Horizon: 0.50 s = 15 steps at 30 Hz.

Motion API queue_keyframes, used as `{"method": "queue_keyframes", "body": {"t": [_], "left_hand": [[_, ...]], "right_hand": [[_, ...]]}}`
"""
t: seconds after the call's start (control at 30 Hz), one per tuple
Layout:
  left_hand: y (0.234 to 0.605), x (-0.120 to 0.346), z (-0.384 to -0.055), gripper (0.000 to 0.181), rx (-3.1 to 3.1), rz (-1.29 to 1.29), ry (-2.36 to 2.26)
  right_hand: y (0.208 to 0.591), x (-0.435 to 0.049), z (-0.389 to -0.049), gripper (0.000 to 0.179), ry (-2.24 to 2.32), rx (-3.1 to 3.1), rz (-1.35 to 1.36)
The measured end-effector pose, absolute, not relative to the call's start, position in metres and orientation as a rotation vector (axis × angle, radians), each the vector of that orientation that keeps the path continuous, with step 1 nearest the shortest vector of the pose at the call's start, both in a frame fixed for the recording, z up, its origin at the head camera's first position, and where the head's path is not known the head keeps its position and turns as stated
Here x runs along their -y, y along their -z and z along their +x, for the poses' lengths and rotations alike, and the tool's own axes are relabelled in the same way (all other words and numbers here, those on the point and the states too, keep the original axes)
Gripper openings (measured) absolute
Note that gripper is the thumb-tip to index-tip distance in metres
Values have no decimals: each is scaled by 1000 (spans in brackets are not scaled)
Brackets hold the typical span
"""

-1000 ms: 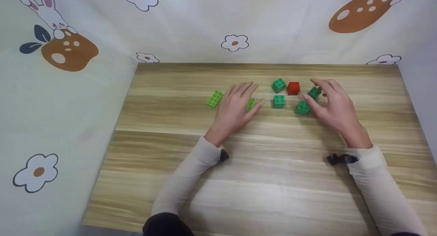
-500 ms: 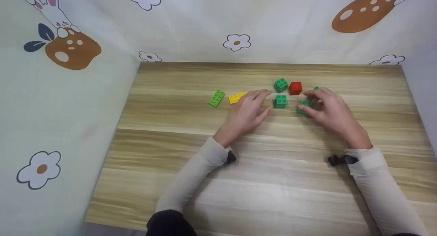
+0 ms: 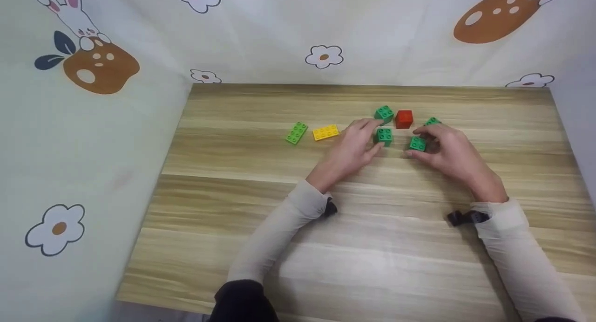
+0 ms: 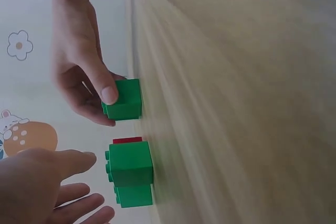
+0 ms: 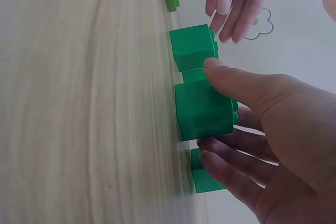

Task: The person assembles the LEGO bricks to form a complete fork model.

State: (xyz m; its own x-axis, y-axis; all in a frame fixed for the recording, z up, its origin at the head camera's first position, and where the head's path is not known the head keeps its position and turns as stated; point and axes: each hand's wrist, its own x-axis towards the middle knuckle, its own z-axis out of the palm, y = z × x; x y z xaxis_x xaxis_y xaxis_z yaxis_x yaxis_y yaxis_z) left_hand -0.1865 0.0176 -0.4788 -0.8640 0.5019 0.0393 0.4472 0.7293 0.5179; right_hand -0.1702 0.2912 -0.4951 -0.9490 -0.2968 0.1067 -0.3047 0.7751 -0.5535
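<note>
Pale walls (image 3: 260, 33) printed with flowers (image 3: 324, 57) and rabbits (image 3: 74, 20) border a wood-grain table (image 3: 186, 219).

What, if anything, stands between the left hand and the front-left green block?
Nothing visible: the left wrist view shows only a gap between the left hand and the front-left green block. The rear-left green block stands behind that one, not between.
</note>
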Motion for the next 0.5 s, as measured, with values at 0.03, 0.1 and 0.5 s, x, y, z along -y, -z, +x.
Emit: {"method": "queue_keyframes", "body": {"t": [0.03, 0.1, 0.5], "left_hand": [[478, -20, -188, 61, -2814, 771, -809], [477, -24, -190, 62, -2795, 752, -818], [490, -27, -192, 49, -2814, 803, -844]], "right_hand": [[495, -291, -170, 54, -929, 2951, 498], [494, -291, -171, 53, -944, 2958, 500], [496, -292, -171, 49, -979, 2976, 534]]}}
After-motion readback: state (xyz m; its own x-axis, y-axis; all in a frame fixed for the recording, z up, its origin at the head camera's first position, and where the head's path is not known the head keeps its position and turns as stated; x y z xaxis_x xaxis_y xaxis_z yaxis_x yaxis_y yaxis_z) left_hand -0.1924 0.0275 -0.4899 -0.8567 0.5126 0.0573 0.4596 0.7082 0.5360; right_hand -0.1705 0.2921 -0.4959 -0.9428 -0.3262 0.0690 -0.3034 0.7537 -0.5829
